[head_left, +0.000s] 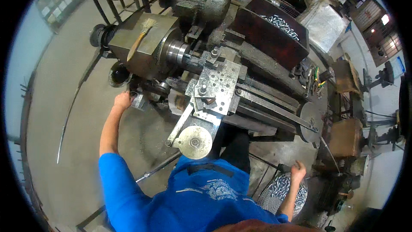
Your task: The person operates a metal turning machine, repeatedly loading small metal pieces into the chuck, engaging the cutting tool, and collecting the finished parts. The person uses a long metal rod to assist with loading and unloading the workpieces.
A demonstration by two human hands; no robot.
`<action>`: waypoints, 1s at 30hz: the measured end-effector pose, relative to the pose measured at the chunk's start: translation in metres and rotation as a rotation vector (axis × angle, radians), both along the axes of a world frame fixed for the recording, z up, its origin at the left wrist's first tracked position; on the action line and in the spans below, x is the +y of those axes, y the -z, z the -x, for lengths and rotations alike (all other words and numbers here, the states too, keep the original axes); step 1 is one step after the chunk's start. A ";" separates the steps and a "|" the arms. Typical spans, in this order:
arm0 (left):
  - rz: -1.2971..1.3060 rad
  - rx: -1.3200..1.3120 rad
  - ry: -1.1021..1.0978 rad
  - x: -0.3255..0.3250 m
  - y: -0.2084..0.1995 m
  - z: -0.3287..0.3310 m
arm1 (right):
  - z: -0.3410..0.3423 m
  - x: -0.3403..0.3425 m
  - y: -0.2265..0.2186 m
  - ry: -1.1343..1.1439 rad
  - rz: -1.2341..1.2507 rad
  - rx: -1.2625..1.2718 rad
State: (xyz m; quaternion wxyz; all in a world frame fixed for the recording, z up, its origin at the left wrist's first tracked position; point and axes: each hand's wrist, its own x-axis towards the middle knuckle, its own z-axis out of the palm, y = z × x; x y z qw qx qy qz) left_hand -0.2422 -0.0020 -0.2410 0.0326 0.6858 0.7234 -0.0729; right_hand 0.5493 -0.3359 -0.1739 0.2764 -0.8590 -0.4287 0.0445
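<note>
Work looks partway, metal pieces [280, 185] lying in basket [268, 203] and bin [269, 38], remainder unclear; right hand [297, 172] above basket, left hand [123, 99] beside lathe [219, 79], both grips curled, contents untellable.

Looks down from the person's head, past a bright blue cloth shirt with white print [195, 197] at the bottom, onto a big grey metal lathe [221, 81] close by in the middle. Takes in a very wide round patch, out to a pale blue wall [30, 60] at the left.
</note>
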 end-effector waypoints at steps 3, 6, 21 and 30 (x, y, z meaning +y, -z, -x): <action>-0.017 -0.025 -0.109 0.005 0.024 -0.007 | 0.030 0.010 -0.025 -0.012 0.093 -0.002; -0.288 -0.230 -0.506 -0.005 0.042 -0.052 | 0.049 0.027 -0.059 -0.077 0.121 -0.020; -0.354 -0.185 -0.009 -0.024 -0.125 0.015 | 0.302 0.355 -0.213 -1.272 -0.262 -0.071; -0.321 -0.131 -0.823 -0.197 -0.140 0.233 | 0.394 0.430 -0.180 -1.292 0.320 -0.277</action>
